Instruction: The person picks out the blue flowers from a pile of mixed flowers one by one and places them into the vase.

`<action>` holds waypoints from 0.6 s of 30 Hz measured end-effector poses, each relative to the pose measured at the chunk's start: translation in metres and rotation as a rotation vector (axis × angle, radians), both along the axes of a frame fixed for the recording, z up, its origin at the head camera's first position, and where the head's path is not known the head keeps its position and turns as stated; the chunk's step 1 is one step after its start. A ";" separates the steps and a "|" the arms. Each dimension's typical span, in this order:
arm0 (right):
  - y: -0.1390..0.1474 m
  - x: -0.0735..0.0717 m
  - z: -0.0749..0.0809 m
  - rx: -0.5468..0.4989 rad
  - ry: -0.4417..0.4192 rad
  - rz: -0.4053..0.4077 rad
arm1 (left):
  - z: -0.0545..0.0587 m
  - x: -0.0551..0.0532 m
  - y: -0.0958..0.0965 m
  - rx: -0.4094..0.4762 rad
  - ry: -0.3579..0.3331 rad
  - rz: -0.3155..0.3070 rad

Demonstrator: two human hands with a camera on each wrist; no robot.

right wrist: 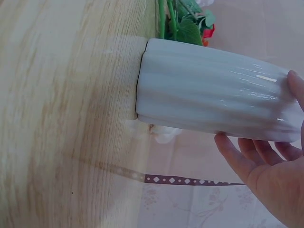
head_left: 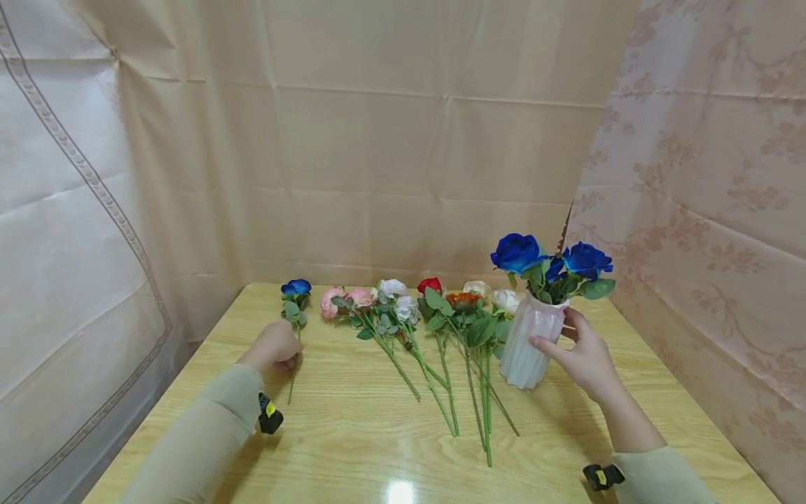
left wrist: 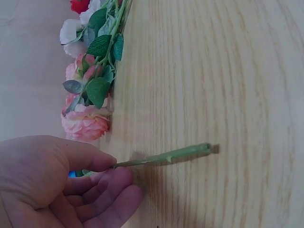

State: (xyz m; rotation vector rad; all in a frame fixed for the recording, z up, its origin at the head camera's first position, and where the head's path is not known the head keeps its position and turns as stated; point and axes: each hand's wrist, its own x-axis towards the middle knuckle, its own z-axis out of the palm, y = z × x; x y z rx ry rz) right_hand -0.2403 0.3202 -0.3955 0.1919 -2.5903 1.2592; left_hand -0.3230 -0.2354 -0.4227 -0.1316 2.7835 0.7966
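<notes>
My left hand [head_left: 276, 346] pinches the stem of a blue rose [head_left: 296, 287] on the left side of the table. In the left wrist view the thin green stem [left wrist: 185, 153] sticks out past the thumb and fingertips, while the bloom is mostly hidden behind the hand. On the right, a white fluted vase [head_left: 531, 344] holds blue roses [head_left: 518, 253] with green leaves. My right hand [head_left: 588, 360] grips the vase near its neck, thumb in front and fingers around the far side. The right wrist view shows the vase base [right wrist: 147, 85] at the tabletop.
Between the hands lie several cut flowers: pink blooms [head_left: 332, 303], white ones [head_left: 393, 288], a red rose [head_left: 429, 285] and an orange flower [head_left: 464, 299]. Their stems point toward the table's front edge. Beige curtain [head_left: 409, 161] hangs behind the wooden table [head_left: 352, 441].
</notes>
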 end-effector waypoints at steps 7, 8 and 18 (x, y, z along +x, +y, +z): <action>0.000 0.001 0.001 -0.005 -0.002 0.004 | 0.003 0.001 -0.004 0.000 0.059 -0.016; 0.000 0.001 0.001 -0.006 -0.002 0.005 | 0.002 0.001 -0.005 0.007 0.073 -0.015; 0.000 0.001 0.001 -0.002 -0.004 0.003 | 0.008 -0.001 -0.002 0.053 0.126 -0.012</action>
